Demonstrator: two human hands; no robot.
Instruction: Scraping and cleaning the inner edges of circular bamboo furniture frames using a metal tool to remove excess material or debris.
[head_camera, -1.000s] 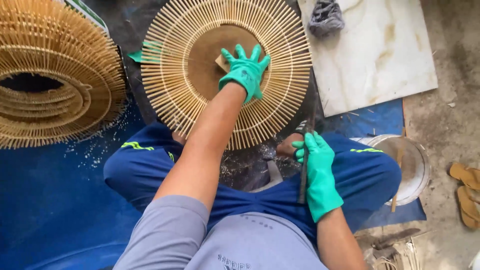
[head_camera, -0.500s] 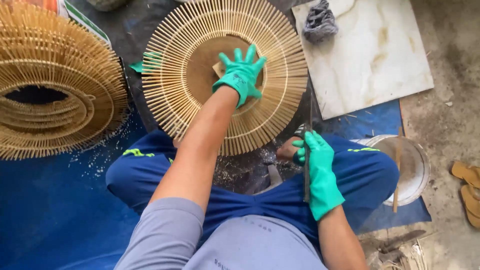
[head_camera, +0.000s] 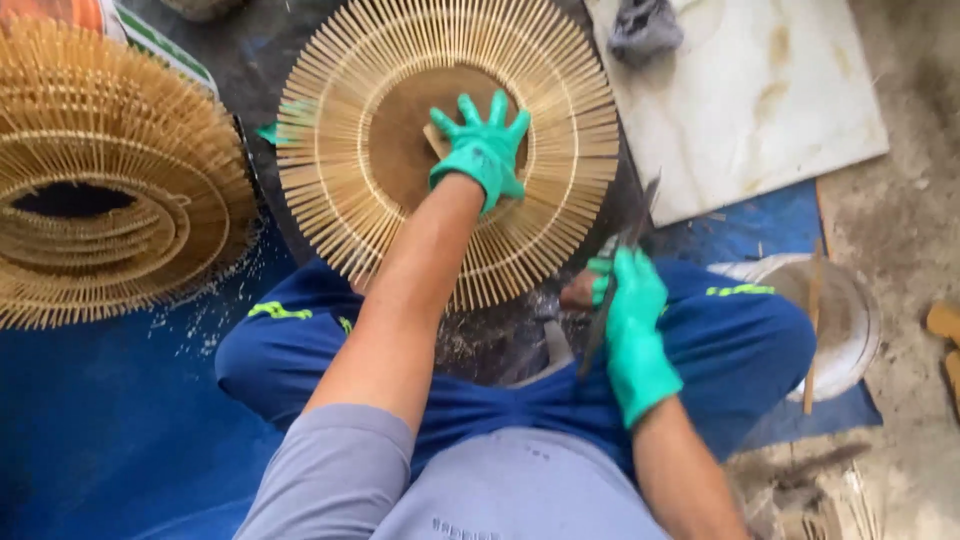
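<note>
Seated worker with radial bamboo-slat disc (head_camera: 340, 190)

Left hand (head_camera: 483, 150) – fingers spread flat on disc centre; right hand (head_camera: 635, 335) closed around a thin dark blade (head_camera: 612, 285). Stacked bamboo frames (head_camera: 100, 180) left, white slab (head_camera: 760, 90) right.

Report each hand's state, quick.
Left hand: open, fingers spread flat on the round bamboo frame.
Right hand: shut on a dark blade.

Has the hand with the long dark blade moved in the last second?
Cannot tell. The right hand holds the blade by the knee, just below the white slab, much as before; the camera itself shifted.
</note>
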